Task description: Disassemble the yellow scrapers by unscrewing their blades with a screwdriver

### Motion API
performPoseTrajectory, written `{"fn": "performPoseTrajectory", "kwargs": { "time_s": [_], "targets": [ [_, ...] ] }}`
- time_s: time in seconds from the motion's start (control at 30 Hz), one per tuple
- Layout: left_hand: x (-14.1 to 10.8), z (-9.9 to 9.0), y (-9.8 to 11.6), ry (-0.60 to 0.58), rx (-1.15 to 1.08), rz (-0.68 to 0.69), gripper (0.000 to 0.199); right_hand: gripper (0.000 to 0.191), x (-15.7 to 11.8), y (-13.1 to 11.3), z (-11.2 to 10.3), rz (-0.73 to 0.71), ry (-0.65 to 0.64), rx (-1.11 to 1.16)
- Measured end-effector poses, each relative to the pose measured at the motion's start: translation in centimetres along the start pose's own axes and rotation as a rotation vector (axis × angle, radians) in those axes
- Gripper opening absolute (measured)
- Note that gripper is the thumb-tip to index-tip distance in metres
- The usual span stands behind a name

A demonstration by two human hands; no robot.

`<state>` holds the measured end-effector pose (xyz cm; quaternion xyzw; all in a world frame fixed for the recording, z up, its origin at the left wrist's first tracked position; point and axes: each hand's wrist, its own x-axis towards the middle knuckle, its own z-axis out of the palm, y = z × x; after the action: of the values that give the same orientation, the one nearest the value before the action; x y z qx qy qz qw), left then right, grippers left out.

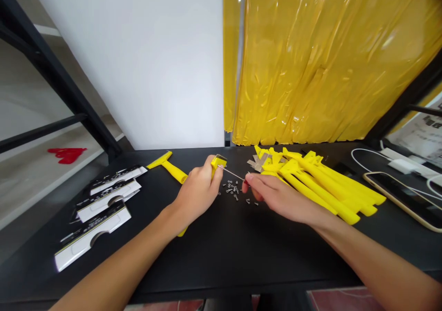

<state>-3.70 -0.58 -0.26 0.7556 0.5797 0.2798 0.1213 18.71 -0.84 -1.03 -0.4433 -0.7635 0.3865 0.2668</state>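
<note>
My left hand (200, 187) is closed around a yellow scraper-like tool (218, 161); its head shows above the fingers and its handle end pokes out below the palm. My right hand (272, 193) pinches the red handle of a thin screwdriver (232, 172), whose shaft points left to the yellow head. Whether the tip touches a screw is too small to tell. Small screws and nuts (233, 189) lie scattered on the black table (241, 256) between and below the hands. Another yellow tool (169, 167) rests left of my left hand.
Several yellow handles (321, 182) are piled at the right, beside grey metal blades (258, 162). Black-and-white cardboard sleeves (103, 219) lie at the left. A phone (407, 198) and white cables are at the far right. A red item (67, 155) sits on the left shelf.
</note>
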Motion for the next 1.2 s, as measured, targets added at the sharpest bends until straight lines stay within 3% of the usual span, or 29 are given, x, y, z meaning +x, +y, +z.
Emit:
{"fn": "performPoseTrajectory", "kwargs": {
  "time_s": [0.1,0.23,0.33,0.5,0.63,0.8,0.9,1.07,1.2],
  "targets": [
    [0.0,0.1,-0.1,0.024,0.025,-0.010,0.031,0.035,-0.2,-0.3,-0.1,0.036,-0.152,0.101],
    [0.1,0.1,0.1,0.013,0.011,0.005,0.028,0.022,0.1,0.0,0.3,0.059,-0.215,0.217],
    [0.1,0.1,0.2,0.012,0.002,0.019,0.028,0.025,0.3,0.3,0.6,0.075,-0.177,0.293],
    [-0.1,0.1,0.3,0.037,-0.002,0.042,0.027,0.035,0.3,0.6,0.8,0.046,-0.001,0.181],
    [-0.1,0.1,0.1,0.028,-0.003,0.042,0.030,0.046,0.5,0.8,0.7,0.142,-0.083,0.229],
    [-0.1,0.1,0.0,0.025,0.012,0.051,0.030,0.031,0.8,0.9,0.8,0.036,-0.118,0.214],
    [-0.1,0.2,0.0,0.025,-0.008,0.063,0.029,0.031,0.8,0.6,1.0,0.075,-0.100,0.291],
    [-0.1,0.1,0.1,0.026,-0.044,0.046,0.027,0.034,0.4,0.0,0.8,0.084,0.019,0.223],
    [-0.3,-0.1,0.5,0.132,-0.051,0.074,0.021,0.041,0.5,0.2,0.4,0.069,-0.032,0.242]
  ]
}}
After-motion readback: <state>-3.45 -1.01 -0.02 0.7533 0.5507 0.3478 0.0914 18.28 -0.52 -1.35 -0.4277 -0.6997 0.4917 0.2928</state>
